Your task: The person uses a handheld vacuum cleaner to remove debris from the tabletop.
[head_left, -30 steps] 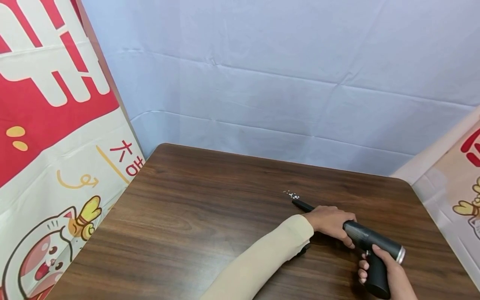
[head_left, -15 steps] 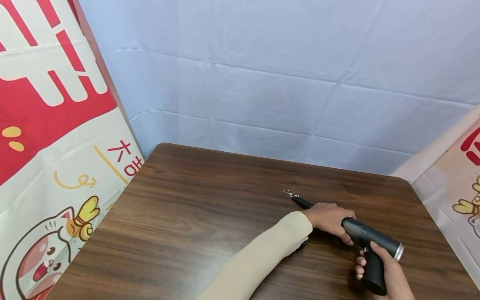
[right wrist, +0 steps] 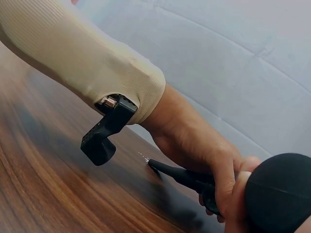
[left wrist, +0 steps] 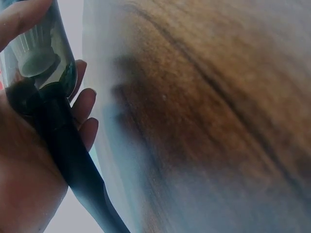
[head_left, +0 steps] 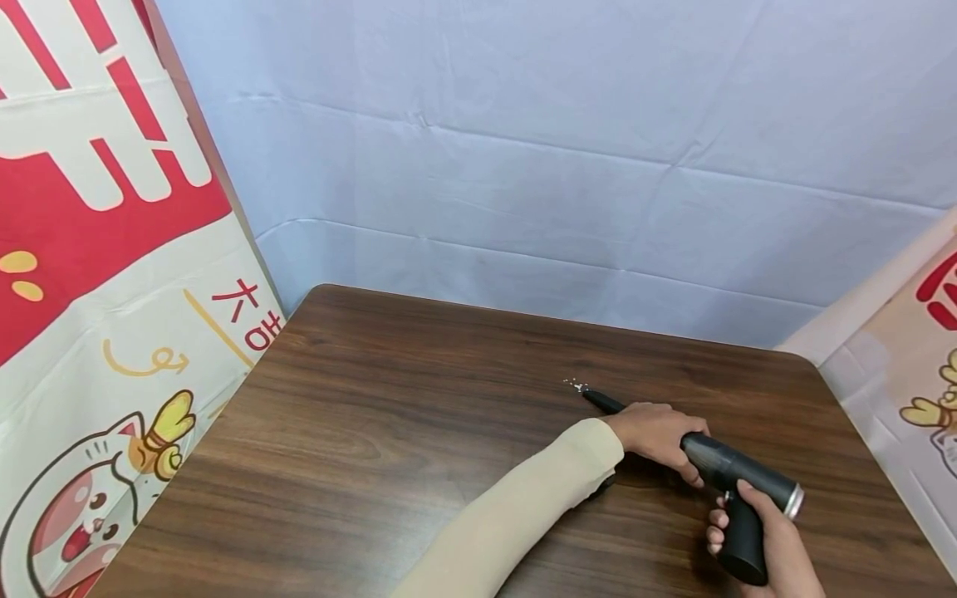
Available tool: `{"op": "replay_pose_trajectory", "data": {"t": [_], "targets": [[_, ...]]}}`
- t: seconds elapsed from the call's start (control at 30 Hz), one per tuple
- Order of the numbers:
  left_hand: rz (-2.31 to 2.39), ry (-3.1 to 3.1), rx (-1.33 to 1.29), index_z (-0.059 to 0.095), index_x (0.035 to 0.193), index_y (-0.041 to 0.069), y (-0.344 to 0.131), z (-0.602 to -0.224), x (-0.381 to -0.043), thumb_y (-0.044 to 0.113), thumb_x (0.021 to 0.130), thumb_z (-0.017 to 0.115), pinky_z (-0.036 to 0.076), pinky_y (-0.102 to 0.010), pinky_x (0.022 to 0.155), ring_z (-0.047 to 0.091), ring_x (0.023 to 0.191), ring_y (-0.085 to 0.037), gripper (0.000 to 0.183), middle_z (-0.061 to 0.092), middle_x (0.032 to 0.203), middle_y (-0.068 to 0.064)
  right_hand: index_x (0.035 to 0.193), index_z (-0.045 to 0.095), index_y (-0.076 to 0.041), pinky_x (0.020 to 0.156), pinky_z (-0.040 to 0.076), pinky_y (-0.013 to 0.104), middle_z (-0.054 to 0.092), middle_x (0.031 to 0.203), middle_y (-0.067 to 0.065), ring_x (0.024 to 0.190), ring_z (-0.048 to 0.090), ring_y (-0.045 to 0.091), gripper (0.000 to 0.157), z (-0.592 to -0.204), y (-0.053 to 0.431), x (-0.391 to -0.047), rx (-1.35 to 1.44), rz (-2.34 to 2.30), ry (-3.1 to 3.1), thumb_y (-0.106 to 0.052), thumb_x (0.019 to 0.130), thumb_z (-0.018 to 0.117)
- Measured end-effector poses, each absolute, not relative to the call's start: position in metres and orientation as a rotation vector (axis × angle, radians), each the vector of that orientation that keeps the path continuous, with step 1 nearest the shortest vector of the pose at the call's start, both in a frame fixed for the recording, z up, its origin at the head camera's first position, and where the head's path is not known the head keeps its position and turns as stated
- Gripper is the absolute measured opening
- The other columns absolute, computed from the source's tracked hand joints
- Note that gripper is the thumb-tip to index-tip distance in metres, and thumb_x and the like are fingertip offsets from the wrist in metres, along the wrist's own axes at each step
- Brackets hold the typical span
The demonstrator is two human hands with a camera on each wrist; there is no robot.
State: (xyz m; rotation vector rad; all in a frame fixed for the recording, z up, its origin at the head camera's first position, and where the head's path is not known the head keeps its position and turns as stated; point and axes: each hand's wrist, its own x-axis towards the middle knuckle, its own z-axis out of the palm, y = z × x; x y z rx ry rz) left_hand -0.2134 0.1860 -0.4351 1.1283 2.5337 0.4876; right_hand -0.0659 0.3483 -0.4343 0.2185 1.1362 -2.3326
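A black handheld vacuum cleaner (head_left: pixel 733 469) is held low over the brown wooden table. My left hand (head_left: pixel 660 436) grips its front from above. In the left wrist view, the palm and fingers wrap the clear dust cup (left wrist: pixel 65 36), with a pale ribbed filter (left wrist: pixel 36 58) inside. My right hand (head_left: pixel 781 548) holds the pistol handle (head_left: pixel 743 540), its thumb up near the button. From under the left hand the slim black nozzle (head_left: pixel 601 402) points away to the left. Its tip is right at a small scatter of white bits (head_left: pixel 576 384).
The wooden table (head_left: pixel 389 432) has rounded far corners. A pale blue cloth (head_left: pixel 523 166) hangs behind it, and printed banners (head_left: pixel 75 291) hang at both sides. A black camera mount (right wrist: pixel 104 138) sticks out under the left sleeve, near the tabletop.
Both hands have moved the vacuum cleaner slightly forward, bringing the nozzle tip to the white bits. The patch of bits looks smaller, with fewer at its near right side. Both grips are unchanged.
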Motion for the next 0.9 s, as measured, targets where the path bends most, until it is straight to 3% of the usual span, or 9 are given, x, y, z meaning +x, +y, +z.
{"op": "replay_pose_trajectory", "data": {"t": [0.9], "targets": [[0.504,2.574,1.094,0.057,0.125,0.041,0.168,-0.433,-0.22,0.058,0.083,0.078,0.041,-0.017,0.069,0.054,0.076,0.003,0.05,0.056,0.097,0.025,0.104,0.056,-0.012,0.064,0.052,0.028,0.053,0.086,0.001,0.07,0.054,0.01,0.036,-0.426,0.33,-0.076,0.395,-2.278,1.456,-0.042,0.11,0.037]]}}
